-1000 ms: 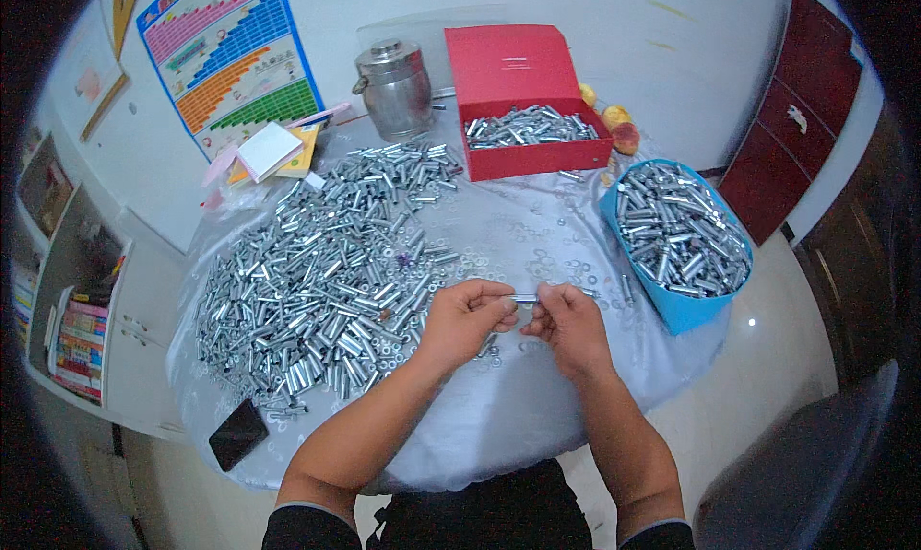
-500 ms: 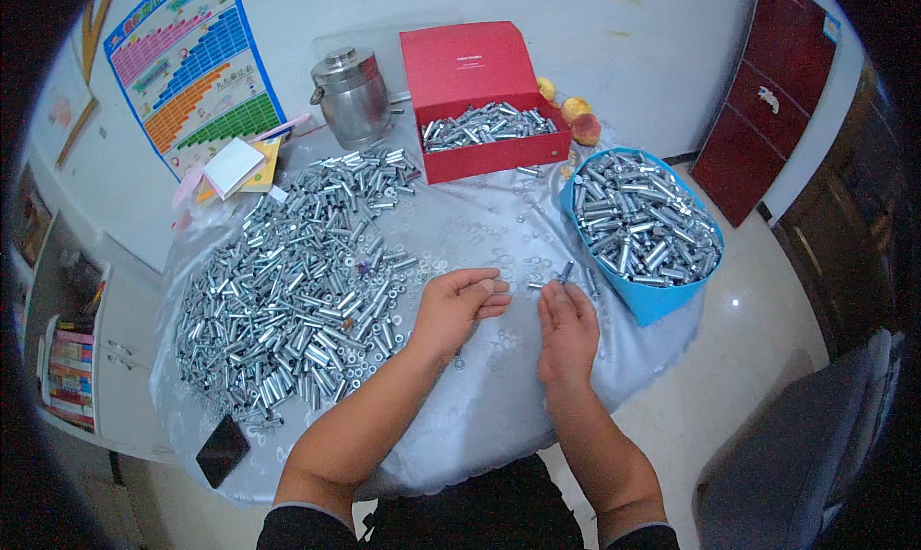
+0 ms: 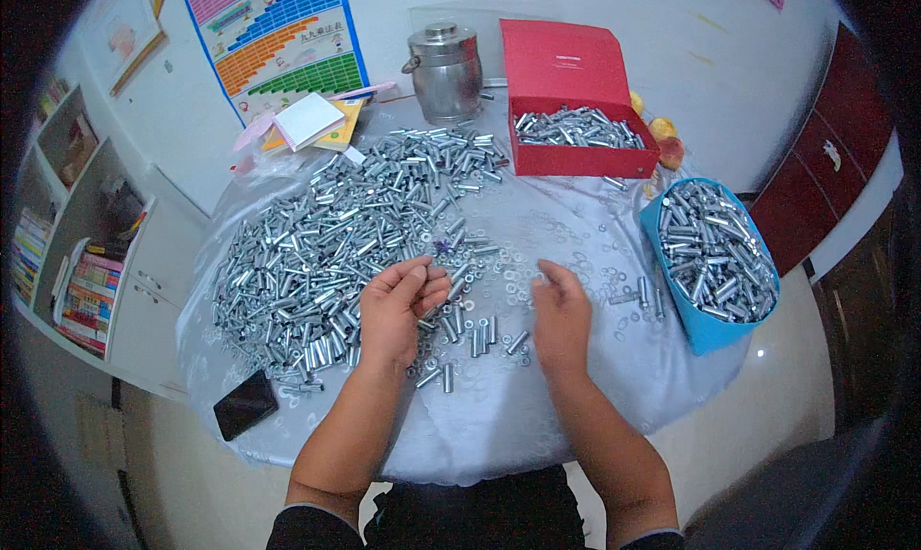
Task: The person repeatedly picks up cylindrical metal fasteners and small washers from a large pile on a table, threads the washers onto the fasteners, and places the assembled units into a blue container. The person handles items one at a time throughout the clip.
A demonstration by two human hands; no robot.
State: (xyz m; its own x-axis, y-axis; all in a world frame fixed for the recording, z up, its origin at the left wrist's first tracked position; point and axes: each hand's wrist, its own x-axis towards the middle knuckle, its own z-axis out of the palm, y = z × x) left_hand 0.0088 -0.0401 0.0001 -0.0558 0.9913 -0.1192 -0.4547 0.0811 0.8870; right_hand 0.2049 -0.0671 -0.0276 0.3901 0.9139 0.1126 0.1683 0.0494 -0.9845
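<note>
Left hand (image 3: 391, 315) and right hand (image 3: 561, 320) apart over a tabletop (image 3: 480, 435) strewn with small metal parts

I hold both hands palms inward over the tabletop, which is covered in pale, shiny cloth. On my left hand the fingers curl, with the thumb close to the forefinger; I cannot tell whether anything is pinched there. My right hand is slightly blurred, fingers pointing forward, and I cannot tell whether it grips something. Between the hands lie several loose silver cylinders (image 3: 478, 341), and just ahead of them, scattered washers (image 3: 518, 272). A broad heap of similar metal pieces (image 3: 297, 262) spreads beyond and beside my left hand. To the right, a blue basket (image 3: 720, 337) is filled with more cylinders; farther back, a red box (image 3: 576, 163), lid raised, holds others. Left of that box stands a lidded metal pot (image 3: 446, 80). A black phone (image 3: 246, 405) lies near the tabletop's left front edge.
</note>
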